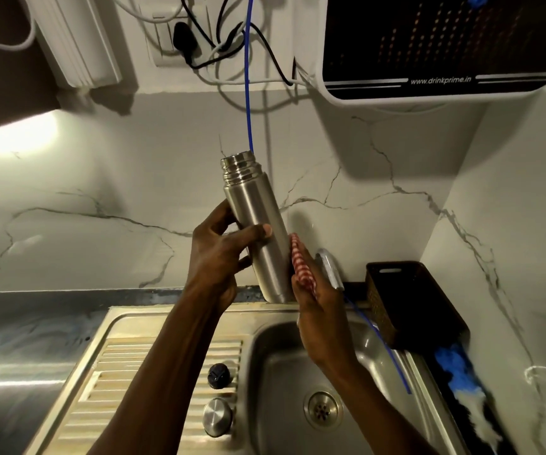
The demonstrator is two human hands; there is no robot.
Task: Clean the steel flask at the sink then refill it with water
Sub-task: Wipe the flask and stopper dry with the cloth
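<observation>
Checked cloth [301,264] lying mostly hidden behind the right hand [317,310], tap [329,267] blurring behind it, water purifier [429,47] running off the top edge

You hold the flask [258,224] up over the back rim of the sink [179,310], tilted, its open mouth toward 12 o'clock. Your left hand [215,254] is at the flask's 9 o'clock side, your right hand [317,310] at its 4 o'clock side with the cloth [301,261] between palm and flask. The two caps [218,417] sit on the drainboard, at 7 o'clock from the flask. The basket [406,300] stands at 3 o'clock on the desk [18,323].
</observation>
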